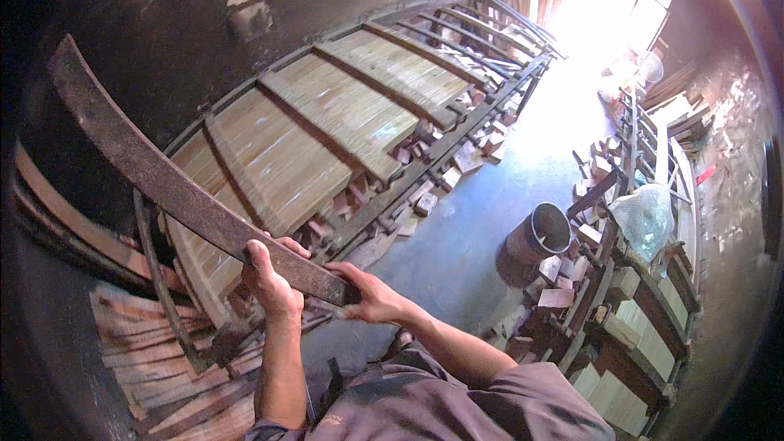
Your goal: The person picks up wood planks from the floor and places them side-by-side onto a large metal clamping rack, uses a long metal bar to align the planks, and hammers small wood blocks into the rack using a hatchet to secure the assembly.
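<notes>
A long, dark brown bar (163, 184) with a rough, speckled face slants up to the far left, its outline bent by the lens. My left hand (276, 284) grips it a little way from its near end, thumb on the near side and fingertips showing over the far edge. At that near end, my right hand (371, 294) is closed around the bar. Beyond the bar lies a wide panel of pale wooden strips (343, 106) on a metal frame, with several dark crossbars (318, 126) over it.
Wood blocks (467, 157) line the frame's near edge. A dark bucket (539, 233) stands on the blue-grey floor (445, 237). To the right, a second rack holds panels (641, 331) and a clear plastic bag (645, 220). Wood strips (163, 359) are stacked at lower left.
</notes>
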`<state>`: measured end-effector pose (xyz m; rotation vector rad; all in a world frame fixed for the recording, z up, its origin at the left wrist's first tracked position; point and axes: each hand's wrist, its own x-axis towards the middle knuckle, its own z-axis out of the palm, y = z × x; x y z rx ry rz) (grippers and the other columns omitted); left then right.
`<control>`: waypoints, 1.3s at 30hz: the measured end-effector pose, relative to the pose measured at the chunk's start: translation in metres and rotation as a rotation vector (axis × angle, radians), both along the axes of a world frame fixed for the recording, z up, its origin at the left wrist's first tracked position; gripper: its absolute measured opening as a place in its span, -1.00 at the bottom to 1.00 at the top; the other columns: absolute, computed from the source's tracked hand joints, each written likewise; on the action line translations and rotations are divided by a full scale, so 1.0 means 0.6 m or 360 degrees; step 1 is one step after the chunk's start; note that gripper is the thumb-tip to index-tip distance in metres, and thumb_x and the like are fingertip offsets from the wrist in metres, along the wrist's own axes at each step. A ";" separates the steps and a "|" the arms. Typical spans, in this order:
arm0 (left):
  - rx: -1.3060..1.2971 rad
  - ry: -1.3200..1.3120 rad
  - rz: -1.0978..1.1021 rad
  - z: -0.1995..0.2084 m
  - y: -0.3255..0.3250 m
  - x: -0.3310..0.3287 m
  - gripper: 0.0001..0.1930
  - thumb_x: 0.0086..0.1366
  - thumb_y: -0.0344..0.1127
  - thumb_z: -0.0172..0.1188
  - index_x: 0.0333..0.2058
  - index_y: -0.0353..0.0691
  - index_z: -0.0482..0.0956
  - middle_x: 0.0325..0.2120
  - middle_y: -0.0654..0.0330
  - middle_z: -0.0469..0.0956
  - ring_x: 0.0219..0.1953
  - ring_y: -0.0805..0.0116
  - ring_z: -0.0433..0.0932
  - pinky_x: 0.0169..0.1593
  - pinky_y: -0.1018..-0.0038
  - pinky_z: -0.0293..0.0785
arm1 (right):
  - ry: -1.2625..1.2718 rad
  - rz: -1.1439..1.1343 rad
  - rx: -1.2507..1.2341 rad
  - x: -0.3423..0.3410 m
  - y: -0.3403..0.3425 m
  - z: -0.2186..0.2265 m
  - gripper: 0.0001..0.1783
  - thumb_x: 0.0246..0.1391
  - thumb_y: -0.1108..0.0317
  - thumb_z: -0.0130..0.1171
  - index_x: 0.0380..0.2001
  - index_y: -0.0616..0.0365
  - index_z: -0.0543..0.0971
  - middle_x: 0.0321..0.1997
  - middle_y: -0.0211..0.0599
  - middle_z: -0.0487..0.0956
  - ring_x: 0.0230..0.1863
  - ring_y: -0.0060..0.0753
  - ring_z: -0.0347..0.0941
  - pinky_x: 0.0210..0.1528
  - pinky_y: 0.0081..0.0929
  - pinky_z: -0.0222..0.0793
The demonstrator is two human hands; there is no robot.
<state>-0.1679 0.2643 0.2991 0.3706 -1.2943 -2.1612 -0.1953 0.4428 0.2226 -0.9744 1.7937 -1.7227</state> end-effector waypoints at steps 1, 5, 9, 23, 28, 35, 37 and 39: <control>0.0056 -0.0043 -0.0033 0.015 0.019 -0.031 -0.40 0.35 0.26 0.14 -0.09 -0.23 0.31 -0.49 0.04 0.54 -0.48 0.14 0.55 -0.29 0.21 0.55 | 0.0113 -0.0119 0.0059 -0.007 0.051 -0.026 0.03 -0.15 0.39 0.45 0.41 0.15 0.17 0.23 -0.06 0.46 0.25 -0.21 0.37 0.31 -0.28 0.26; 0.0232 -0.0204 -0.0014 0.042 0.093 -0.144 -0.39 0.33 0.31 0.14 -0.10 -0.18 0.33 -0.53 0.08 0.52 -0.50 0.17 0.55 -0.34 0.22 0.55 | 0.0258 -0.0442 0.0639 0.018 0.281 -0.170 0.15 -0.25 0.37 0.49 0.44 0.12 0.12 0.29 0.06 0.39 0.31 0.07 0.31 0.36 -0.15 0.20; 0.0453 -0.0323 -0.0113 0.016 0.086 -0.232 -0.39 0.25 0.40 0.17 -0.23 -0.10 0.38 -0.57 0.16 0.51 -0.52 0.20 0.55 -0.37 0.22 0.55 | 0.0325 -0.0708 0.1008 0.074 0.431 -0.233 0.06 -0.24 0.28 0.47 0.38 0.13 0.22 0.19 0.09 0.46 0.24 0.20 0.33 0.28 -0.10 0.27; 0.0817 -0.0606 -0.0388 -0.274 0.069 -0.483 -0.77 0.30 -0.21 0.27 -0.20 -0.23 0.56 -0.37 0.05 0.66 -0.38 0.16 0.67 -0.24 0.24 0.61 | 0.0194 -0.1005 0.1694 0.077 0.538 -0.124 -0.57 -0.11 0.09 0.40 -0.20 0.01 0.55 -0.49 -0.09 0.61 -0.41 0.14 0.55 -0.34 -0.07 0.45; 0.0811 -0.0580 -0.0422 -0.367 -0.002 -0.626 -0.70 0.15 -0.37 0.39 -0.14 -0.24 0.56 -0.33 0.14 0.62 -0.25 0.20 0.60 -0.09 0.17 0.56 | 0.0203 -0.1073 0.1673 -0.061 0.460 -0.137 -0.80 -0.03 0.22 0.34 -0.41 -0.03 0.51 -0.49 -0.27 0.65 -0.42 -0.02 0.60 -0.37 -0.12 0.46; 0.0527 -0.0581 -0.0245 -0.402 -0.115 -0.820 -0.48 0.03 -0.40 0.43 -0.01 -0.21 0.45 -0.14 0.12 0.56 -0.07 0.19 0.53 0.01 0.11 0.52 | 0.0084 -0.0958 0.1835 -0.320 0.231 -0.109 -0.49 -0.42 0.18 0.45 -0.36 0.14 0.46 -0.50 -0.15 0.54 -0.40 0.13 0.54 -0.32 -0.05 0.43; 0.0505 -0.0642 -0.0200 -0.445 -0.172 -0.861 -0.28 0.02 -0.38 0.44 0.14 -0.17 0.26 -0.10 0.12 0.52 -0.07 0.18 0.53 0.00 0.11 0.52 | 0.0147 -0.0823 0.1887 -0.373 0.172 -0.088 -0.55 -0.30 0.26 0.40 -0.32 0.16 0.45 -0.45 -0.11 0.53 -0.38 0.18 0.52 -0.29 -0.02 0.43; 0.0521 -0.0691 -0.0160 -0.421 -0.176 -0.889 -0.21 0.03 -0.38 0.44 0.19 -0.15 0.16 -0.10 0.13 0.50 -0.05 0.19 0.52 0.00 0.10 0.52 | 0.0152 -0.0858 0.1776 -0.410 0.144 -0.111 -0.58 -0.28 0.26 0.39 -0.37 0.13 0.41 -0.45 -0.13 0.54 -0.37 0.19 0.52 -0.31 -0.03 0.41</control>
